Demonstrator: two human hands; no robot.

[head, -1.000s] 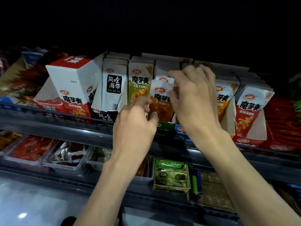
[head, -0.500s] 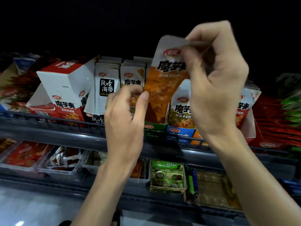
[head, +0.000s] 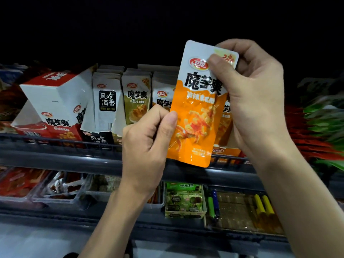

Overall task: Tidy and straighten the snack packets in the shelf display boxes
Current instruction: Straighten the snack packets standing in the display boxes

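An orange and white snack packet (head: pixel 197 116) is held up in front of the shelf, upright and facing me. My right hand (head: pixel 255 101) grips its top right corner, thumb on the front. My left hand (head: pixel 149 138) pinches its left edge near the middle. Behind it on the upper shelf stand display boxes of packets: a black-label row (head: pixel 107 103), an olive row (head: pixel 136 103) and a white and orange row (head: pixel 162 97), partly hidden by the packet. A red and white box (head: pixel 54 105) leans at the left.
A dark shelf rail (head: pixel 61 146) runs along the front of the boxes. Below it sit clear trays of red snacks (head: pixel 55 185), a green carton (head: pixel 184 200) and lighters (head: pixel 213 203). Red and green packets (head: pixel 320 127) are piled at the right.
My right hand pulled the orange packet out of its box and lifted it; it now faces me lower and upright. My left hand moved from the boxes to pinch its left edge.
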